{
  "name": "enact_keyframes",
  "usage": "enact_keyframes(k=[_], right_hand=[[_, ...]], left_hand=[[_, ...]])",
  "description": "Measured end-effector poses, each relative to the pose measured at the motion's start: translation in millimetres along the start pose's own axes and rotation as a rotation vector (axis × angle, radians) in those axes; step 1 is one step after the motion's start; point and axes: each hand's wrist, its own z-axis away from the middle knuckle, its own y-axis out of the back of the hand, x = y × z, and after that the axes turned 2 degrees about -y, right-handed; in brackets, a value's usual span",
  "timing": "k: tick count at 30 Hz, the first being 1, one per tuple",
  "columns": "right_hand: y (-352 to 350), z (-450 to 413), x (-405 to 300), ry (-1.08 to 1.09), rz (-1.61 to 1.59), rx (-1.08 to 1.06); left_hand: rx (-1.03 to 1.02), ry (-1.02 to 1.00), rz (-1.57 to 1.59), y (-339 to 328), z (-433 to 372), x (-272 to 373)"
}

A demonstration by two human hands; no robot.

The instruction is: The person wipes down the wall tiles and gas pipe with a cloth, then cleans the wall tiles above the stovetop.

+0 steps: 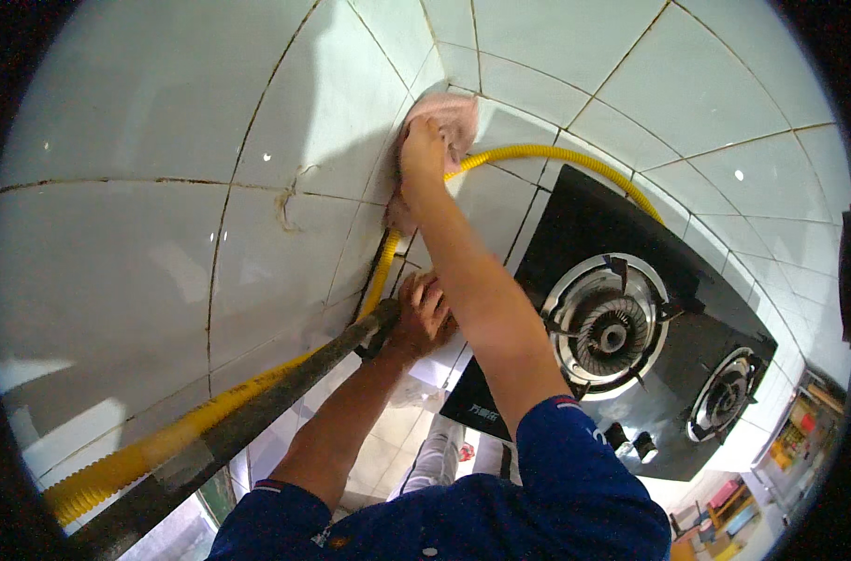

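My right hand [423, 151] grips a pink cloth [453, 116], pressed into the back corner where the tiled walls meet the counter. A yellow corrugated hose [538, 151] runs up to the cloth, and part of it is hidden there. Below, my left hand [422, 315] has bent fingers at the tiled counter's front edge, partly covered by my right forearm. Whether it holds anything cannot be made out. Close beside it is the end of a dark pipe [292, 379], which slants up from the lower left next to the yellow hose.
A black glass gas hob [650, 414] with a large burner [611, 336] and a smaller burner [727, 396] lies to the right. White tiled wall [152, 266] rises close on the left. Shelves with various items [797, 435] stand at the far right.
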Motion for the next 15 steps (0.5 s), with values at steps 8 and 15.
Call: enact_keyframes(k=[8, 15], right_hand=[[-6, 29, 112, 0.708, 0.464, 0.233], [-4, 16, 92, 0.613, 0.543, 0.158]], left_hand=[[-0.114, -0.061, -0.172, -8, -3, 7], [-0.029, 0.331, 0.560, -41, 7, -9]])
